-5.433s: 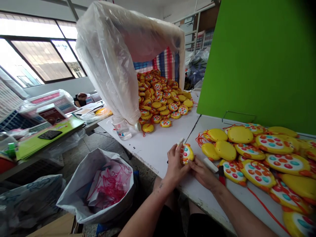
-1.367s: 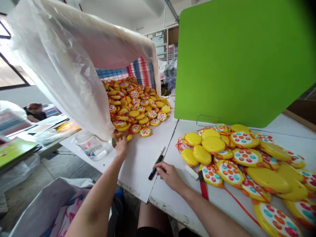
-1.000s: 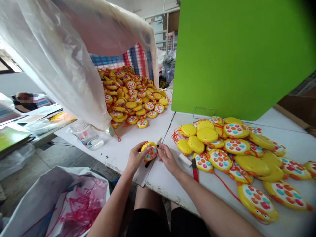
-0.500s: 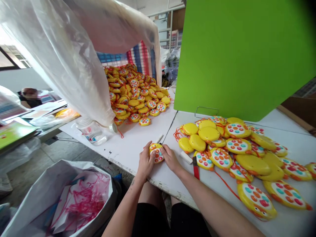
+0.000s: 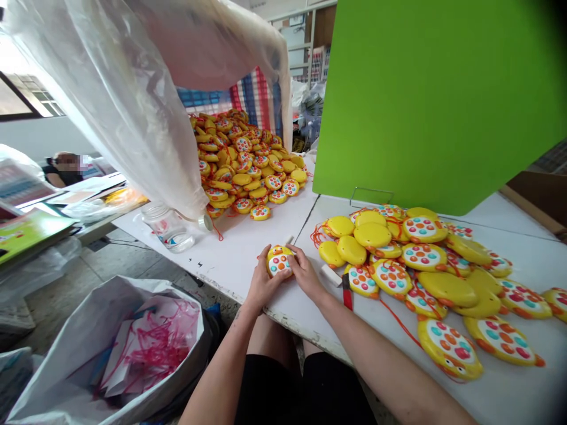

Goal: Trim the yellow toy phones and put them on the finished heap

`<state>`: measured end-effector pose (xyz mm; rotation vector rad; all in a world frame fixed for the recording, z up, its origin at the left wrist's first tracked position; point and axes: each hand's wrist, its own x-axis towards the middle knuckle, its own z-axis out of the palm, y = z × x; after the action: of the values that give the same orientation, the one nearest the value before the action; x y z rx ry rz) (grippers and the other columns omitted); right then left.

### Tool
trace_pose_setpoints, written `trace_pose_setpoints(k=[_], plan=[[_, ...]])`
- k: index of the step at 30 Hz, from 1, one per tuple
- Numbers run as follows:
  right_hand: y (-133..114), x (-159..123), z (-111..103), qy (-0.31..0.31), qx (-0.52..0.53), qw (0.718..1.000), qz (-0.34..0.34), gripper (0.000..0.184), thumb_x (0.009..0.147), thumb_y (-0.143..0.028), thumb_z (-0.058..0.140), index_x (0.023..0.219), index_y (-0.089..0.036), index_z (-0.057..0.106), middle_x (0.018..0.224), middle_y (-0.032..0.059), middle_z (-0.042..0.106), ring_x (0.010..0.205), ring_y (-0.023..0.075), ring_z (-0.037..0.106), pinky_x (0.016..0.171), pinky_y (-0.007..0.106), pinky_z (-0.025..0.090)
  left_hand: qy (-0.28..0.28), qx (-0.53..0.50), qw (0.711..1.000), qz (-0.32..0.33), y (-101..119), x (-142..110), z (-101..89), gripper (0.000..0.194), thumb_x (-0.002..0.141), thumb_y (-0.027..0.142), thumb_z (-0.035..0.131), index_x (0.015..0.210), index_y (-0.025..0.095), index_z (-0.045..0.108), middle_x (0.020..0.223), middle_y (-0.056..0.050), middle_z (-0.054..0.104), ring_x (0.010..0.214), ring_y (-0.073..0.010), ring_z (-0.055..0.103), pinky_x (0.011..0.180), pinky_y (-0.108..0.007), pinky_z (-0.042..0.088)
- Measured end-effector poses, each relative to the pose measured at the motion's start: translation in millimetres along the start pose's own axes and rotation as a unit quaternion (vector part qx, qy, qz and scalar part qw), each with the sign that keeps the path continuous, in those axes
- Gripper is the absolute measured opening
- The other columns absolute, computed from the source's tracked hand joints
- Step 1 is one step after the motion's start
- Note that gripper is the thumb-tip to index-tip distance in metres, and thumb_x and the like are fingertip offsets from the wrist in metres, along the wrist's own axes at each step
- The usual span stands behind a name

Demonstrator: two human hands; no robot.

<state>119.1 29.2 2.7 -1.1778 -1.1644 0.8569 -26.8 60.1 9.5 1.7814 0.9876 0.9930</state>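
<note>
Both my hands hold one small yellow toy disc [image 5: 279,261] with coloured buttons, just above the white table [image 5: 248,251] near its front edge. My left hand [image 5: 261,282] grips its left side with the fingers curled round it. My right hand [image 5: 305,274] pinches its right side. A black marker [image 5: 289,241] lies partly hidden behind the disc. A large heap of the same yellow discs [image 5: 245,162] spills from a clear plastic bag [image 5: 133,106] at the back. A second spread of discs [image 5: 420,265] lies to the right of my hands.
A green board [image 5: 438,100] stands upright behind the right-hand discs. A clear jar [image 5: 168,227] lies on the table's left part. A red-handled tool [image 5: 345,292] rests by my right wrist. On the floor at left, a white bag [image 5: 110,348] holds pink strings. Another person sits far left.
My left hand reached to the heap, took a disc and brought it back. My right hand left the marker and joined it. Both hands now hold the disc slightly nearer the table edge.
</note>
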Motion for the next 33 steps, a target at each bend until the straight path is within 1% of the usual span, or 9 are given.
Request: trace_pose_setpoints(k=[8,12,16,18,22,24,27,30,33], plan=[[-14,-4,-1,-0.069,0.046,0.996,-0.013,0.059,0.091,-0.061,0.042,0.136,-0.025,0.05,0.145,0.0073,0.047,0.134,0.0231,0.042,0.111,0.041,0.035,0.023,-0.045,0.999,-0.015,-3,0,-1.4,0.061,0.09,0.045,0.05,0.144,0.022,0.034,0.126,-0.01,0.06,0.108,-0.0223,0.06,0.097,-0.039,0.046],[-14,-7,1,-0.104,0.042,0.993,-0.033,0.066,0.083,-0.053,0.062,0.142,-0.027,0.044,0.148,0.0056,0.043,0.136,0.0236,0.039,0.112,0.041,0.033,0.028,-0.136,0.99,-0.037,-4,2,-1.8,0.058,0.089,0.048,0.051,0.139,0.02,0.041,0.123,-0.01,0.063,0.105,-0.0227,0.063,0.092,-0.037,0.05],[-7,-4,0,-0.08,0.086,0.993,0.033,0.062,0.084,-0.052,0.06,0.14,-0.029,0.046,0.143,0.0059,0.049,0.116,0.0234,0.058,0.091,0.038,0.053,0.006,-0.161,0.987,-0.007,-7,4,-3.9,0.06,0.092,0.053,0.041,0.141,0.018,0.04,0.135,-0.013,0.054,0.12,-0.024,0.055,0.102,-0.039,0.044],[-4,-2,-2,-0.06,0.122,0.988,0.078,0.058,0.087,-0.056,0.053,0.138,-0.029,0.048,0.139,0.0068,0.053,0.102,0.0221,0.064,0.073,0.033,0.057,-0.017,-0.122,0.992,0.031,-11,5,-4.5,0.071,0.084,0.054,0.056,0.143,0.019,0.037,0.139,-0.014,0.049,0.126,-0.0262,0.049,0.107,-0.041,0.039],[-4,-1,-5,-0.088,0.117,0.986,0.085,0.059,0.09,-0.063,0.041,0.133,-0.026,0.055,0.131,0.008,0.059,0.091,0.0198,0.066,0.07,0.031,0.056,-0.009,-0.092,0.994,0.057,-18,7,-3.6,0.106,0.056,0.041,0.086,0.145,0.023,0.031,0.142,-0.015,0.04,0.128,-0.0301,0.046,0.109,-0.043,0.037],[-7,-2,-5,-0.116,0.092,0.986,0.072,0.059,0.089,-0.063,0.043,0.133,-0.025,0.055,0.128,0.0084,0.061,0.091,0.0208,0.066,0.076,0.035,0.056,-0.001,-0.124,0.991,0.043,-18,7,-3.5,0.111,0.055,0.039,0.087,0.146,0.025,0.026,0.143,-0.015,0.039,0.127,-0.0296,0.048,0.107,-0.042,0.04],[-8,-3,-5,-0.085,0.038,0.996,-0.007,0.053,0.085,-0.054,0.059,0.129,-0.025,0.058,0.135,0.0081,0.056,0.119,0.0251,0.055,0.102,0.042,0.044,-0.022,-0.145,0.989,0.029,-15,5,-4.7,0.113,0.06,0.039,0.085,0.149,0.026,0.016,0.145,-0.014,0.038,0.129,-0.029,0.046,0.108,-0.041,0.038],[-6,-2,-4,-0.04,-0.02,0.995,-0.089,0.05,0.085,-0.044,0.063,0.132,-0.027,0.056,0.145,0.0069,0.045,0.136,0.0242,0.037,0.115,0.043,0.029,-0.035,-0.147,0.988,0.018,-11,4,-5.1,0.089,0.08,0.04,0.069,0.15,0.024,0.017,0.148,-0.013,0.038,0.133,-0.0271,0.043,0.112,-0.042,0.034],[-5,-3,-2,-0.037,-0.06,0.989,-0.134,0.051,0.087,-0.036,0.06,0.137,-0.03,0.05,0.149,0.0054,0.039,0.138,0.0225,0.034,0.116,0.041,0.028,-0.026,-0.18,0.983,0.003,-9,5,-4.9,0.075,0.085,0.036,0.061,0.148,0.024,0.023,0.149,-0.011,0.038,0.132,-0.0254,0.044,0.111,-0.041,0.036]])
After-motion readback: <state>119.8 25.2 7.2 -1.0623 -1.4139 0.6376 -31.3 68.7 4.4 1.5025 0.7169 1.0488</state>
